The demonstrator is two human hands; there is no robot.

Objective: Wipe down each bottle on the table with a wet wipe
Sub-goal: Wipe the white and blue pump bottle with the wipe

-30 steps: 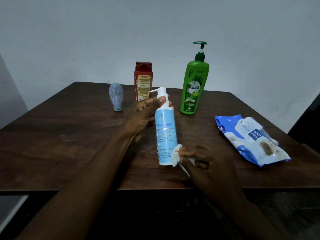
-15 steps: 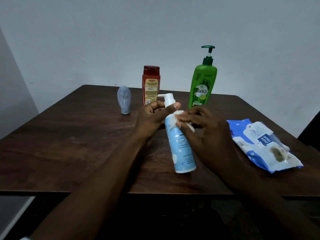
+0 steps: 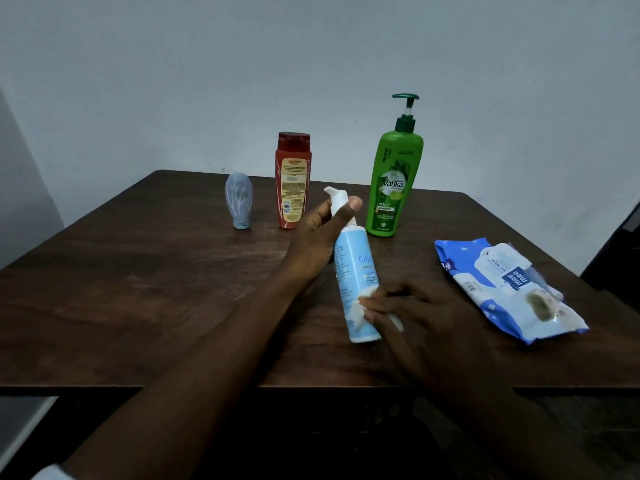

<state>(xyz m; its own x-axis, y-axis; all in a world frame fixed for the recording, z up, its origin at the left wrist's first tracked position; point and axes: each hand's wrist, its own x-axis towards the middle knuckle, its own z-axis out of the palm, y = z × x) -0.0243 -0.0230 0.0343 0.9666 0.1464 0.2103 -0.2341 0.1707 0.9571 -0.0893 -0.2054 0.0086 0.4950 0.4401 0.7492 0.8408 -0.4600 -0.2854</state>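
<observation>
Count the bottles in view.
4. A small grey-blue bottle, a red bottle and a green Vatika pump bottle stand farther back; the left hand grips a light blue pump bottle, the right hand holds a wet wipe against it.

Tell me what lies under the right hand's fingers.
A white wet wipe, pressed against the lower part of the light blue pump bottle. The right hand covers most of it.

Dark wood table (image 3: 138, 289) w/ plain pale wall (image 3: 311, 64) behind.
</observation>
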